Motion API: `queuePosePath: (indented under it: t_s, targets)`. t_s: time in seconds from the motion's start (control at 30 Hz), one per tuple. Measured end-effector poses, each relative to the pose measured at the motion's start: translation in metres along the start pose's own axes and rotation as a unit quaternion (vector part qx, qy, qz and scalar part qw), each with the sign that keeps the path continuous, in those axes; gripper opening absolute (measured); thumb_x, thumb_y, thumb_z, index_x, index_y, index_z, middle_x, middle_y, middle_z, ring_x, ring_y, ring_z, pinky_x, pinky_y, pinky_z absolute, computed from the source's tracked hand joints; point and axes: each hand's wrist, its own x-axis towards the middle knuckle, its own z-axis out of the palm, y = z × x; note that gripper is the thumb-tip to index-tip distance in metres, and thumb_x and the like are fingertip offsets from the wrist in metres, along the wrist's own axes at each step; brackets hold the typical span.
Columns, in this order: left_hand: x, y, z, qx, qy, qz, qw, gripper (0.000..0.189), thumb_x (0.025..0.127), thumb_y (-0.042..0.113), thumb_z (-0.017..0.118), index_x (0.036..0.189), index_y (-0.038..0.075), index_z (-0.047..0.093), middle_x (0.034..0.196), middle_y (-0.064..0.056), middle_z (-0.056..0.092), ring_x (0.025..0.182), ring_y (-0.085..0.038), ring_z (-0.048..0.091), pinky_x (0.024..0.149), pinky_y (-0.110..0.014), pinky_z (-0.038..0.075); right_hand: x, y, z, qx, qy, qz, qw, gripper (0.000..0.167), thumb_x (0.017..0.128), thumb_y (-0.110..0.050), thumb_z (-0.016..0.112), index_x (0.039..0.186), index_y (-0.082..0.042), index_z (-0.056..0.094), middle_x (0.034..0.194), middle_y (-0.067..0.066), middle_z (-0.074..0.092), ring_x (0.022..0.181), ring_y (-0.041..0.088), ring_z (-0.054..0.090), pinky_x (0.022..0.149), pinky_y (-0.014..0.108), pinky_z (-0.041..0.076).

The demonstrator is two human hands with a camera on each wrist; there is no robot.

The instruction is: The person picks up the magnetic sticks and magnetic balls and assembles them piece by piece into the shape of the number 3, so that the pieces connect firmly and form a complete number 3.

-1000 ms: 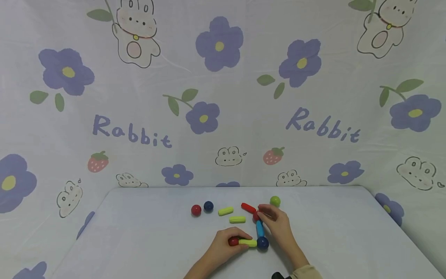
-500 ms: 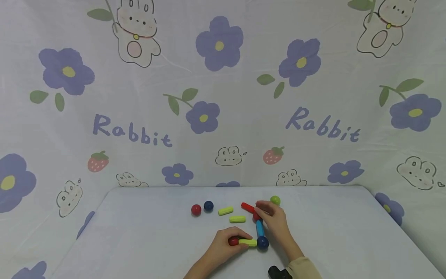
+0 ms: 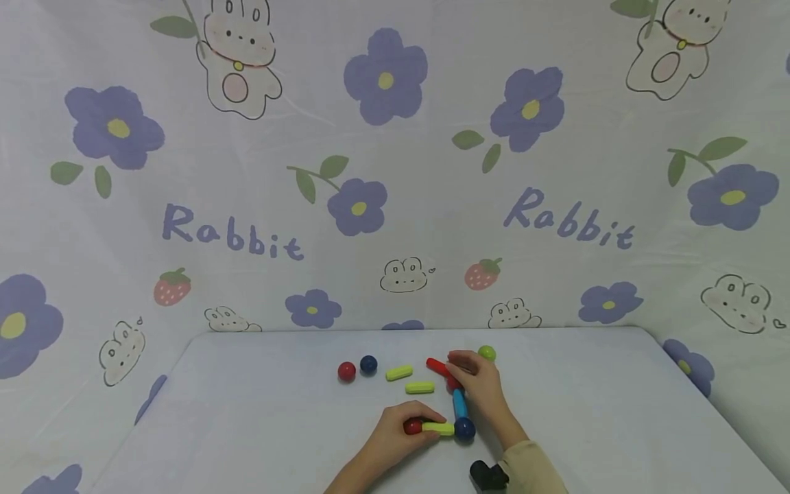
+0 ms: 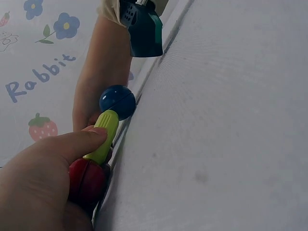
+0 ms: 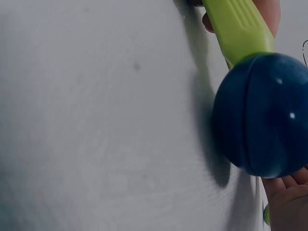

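Note:
My left hand [image 3: 401, 431] grips a yellow-green stick [image 3: 438, 429] and the red ball [image 3: 413, 427] at its left end. In the left wrist view, the thumb lies along that stick [image 4: 101, 147]. A dark blue ball [image 3: 464, 429] joins its right end, and from there a light blue stick [image 3: 459, 405] leads up to a second red ball [image 3: 452, 385]. Slanting away from that ball is a red stick [image 3: 436, 367]. My right hand [image 3: 487, 391] pinches the red stick near the ball, partly covering both; the exact contact is hidden.
Behind the left hand lie a red ball [image 3: 347, 372], a dark blue ball [image 3: 368, 364] and two yellow-green sticks, a farther one [image 3: 399, 373] and a nearer one [image 3: 420, 387]. A green ball [image 3: 487, 353] sits beyond the right hand. A black device [image 3: 489, 475] is by the right sleeve.
My right hand has shifted a little away and to the left, from the red ball onto the red stick. The left hand has kept its hold and hardly moved.

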Motion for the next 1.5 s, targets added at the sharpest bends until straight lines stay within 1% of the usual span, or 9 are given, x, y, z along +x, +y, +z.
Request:
queuePosePath:
  t_s: [0.27, 0.53, 0.67, 0.87, 1.03, 1.2, 1.27, 1.43, 1.5]
  targets:
    - [0.0, -0.003, 0.0, 0.005, 0.004, 0.015, 0.9999, 0.024, 0.079, 0.02, 0.068, 0.102, 0.023, 0.066, 0.098, 0.013, 0.061, 0.095, -0.007, 0.055, 0.085, -0.027, 0.042, 0.006, 0.002, 0.004, 0.014, -0.006, -0.001, 0.9999, 0.03, 0.079, -0.006, 0.067, 0.108, 0.001, 0.06, 0.105, 0.012, 0.061, 0.098, 0.022, 0.057, 0.081, 0.03, 0.046]
    - [0.001, -0.001, 0.0, -0.005, -0.001, 0.006, 1.0, 0.025, 0.079, 0.021, 0.068, 0.104, 0.021, 0.066, 0.099, 0.013, 0.061, 0.096, -0.007, 0.054, 0.086, -0.027, 0.041, 0.011, 0.003, 0.008, 0.021, -0.01, -0.006, 0.9997, 0.031, 0.077, 0.001, 0.067, 0.106, 0.002, 0.059, 0.102, 0.015, 0.062, 0.096, 0.023, 0.058, 0.08, 0.029, 0.047]
    - [0.001, -0.002, 0.0, -0.004, 0.0, 0.007, 1.0, 0.024, 0.079, 0.02, 0.068, 0.103, 0.022, 0.066, 0.099, 0.013, 0.061, 0.095, -0.007, 0.054, 0.086, -0.027, 0.041, 0.014, 0.003, 0.011, 0.01, -0.002, -0.008, 0.9999, 0.031, 0.075, 0.004, 0.068, 0.105, 0.003, 0.06, 0.099, 0.015, 0.062, 0.094, 0.024, 0.058, 0.079, 0.03, 0.047]
    - [0.003, -0.003, 0.0, 0.002, 0.002, 0.013, 0.9999, 0.024, 0.079, 0.02, 0.068, 0.102, 0.023, 0.066, 0.098, 0.013, 0.061, 0.095, -0.007, 0.055, 0.085, -0.027, 0.042, 0.017, 0.001, 0.015, -0.025, 0.008, 0.012, 0.9996, 0.031, 0.073, 0.004, 0.069, 0.103, 0.0, 0.061, 0.097, 0.011, 0.063, 0.091, 0.022, 0.059, 0.077, 0.031, 0.048]
    - [0.004, -0.003, -0.001, 0.005, 0.003, 0.017, 0.9998, 0.024, 0.079, 0.02, 0.069, 0.102, 0.024, 0.066, 0.098, 0.013, 0.061, 0.095, -0.007, 0.055, 0.085, -0.027, 0.042, 0.021, 0.003, 0.017, -0.041, 0.007, -0.006, 0.9991, 0.03, 0.072, 0.006, 0.069, 0.101, 0.002, 0.062, 0.094, 0.011, 0.063, 0.088, 0.024, 0.059, 0.076, 0.033, 0.049]
    - [0.004, -0.002, -0.001, -0.001, 0.002, 0.018, 0.9998, 0.025, 0.079, 0.02, 0.069, 0.104, 0.019, 0.066, 0.099, 0.013, 0.062, 0.095, -0.007, 0.055, 0.085, -0.027, 0.042, 0.023, 0.005, 0.02, -0.064, 0.009, -0.018, 0.9978, 0.031, 0.07, 0.005, 0.071, 0.1, 0.001, 0.062, 0.092, 0.01, 0.063, 0.084, 0.023, 0.06, 0.073, 0.033, 0.049]
    - [0.003, 0.002, -0.002, -0.004, 0.002, 0.019, 0.9998, 0.026, 0.079, 0.018, 0.068, 0.104, 0.016, 0.066, 0.099, 0.011, 0.062, 0.095, -0.008, 0.055, 0.084, -0.027, 0.042, 0.023, 0.005, 0.021, -0.072, 0.01, -0.017, 0.9972, 0.031, 0.07, 0.004, 0.071, 0.099, 0.0, 0.063, 0.091, 0.009, 0.063, 0.083, 0.022, 0.06, 0.073, 0.033, 0.049]
    - [-0.002, 0.026, -0.006, -0.011, -0.002, 0.012, 0.9999, 0.025, 0.079, 0.009, 0.068, 0.104, 0.011, 0.065, 0.099, 0.003, 0.063, 0.095, -0.012, 0.055, 0.085, -0.028, 0.042, 0.022, 0.004, 0.021, -0.08, 0.011, -0.011, 0.9967, 0.032, 0.069, 0.003, 0.073, 0.099, -0.002, 0.063, 0.091, 0.007, 0.063, 0.085, 0.021, 0.059, 0.073, 0.033, 0.049]
    - [-0.002, 0.025, -0.006, -0.01, -0.002, 0.008, 0.9999, 0.025, 0.079, 0.011, 0.068, 0.104, 0.012, 0.065, 0.099, 0.004, 0.063, 0.095, -0.012, 0.055, 0.085, -0.027, 0.042, 0.022, 0.003, 0.021, -0.084, 0.012, -0.007, 0.9964, 0.032, 0.07, 0.002, 0.073, 0.1, -0.003, 0.063, 0.091, 0.007, 0.064, 0.086, 0.021, 0.058, 0.074, 0.033, 0.049]
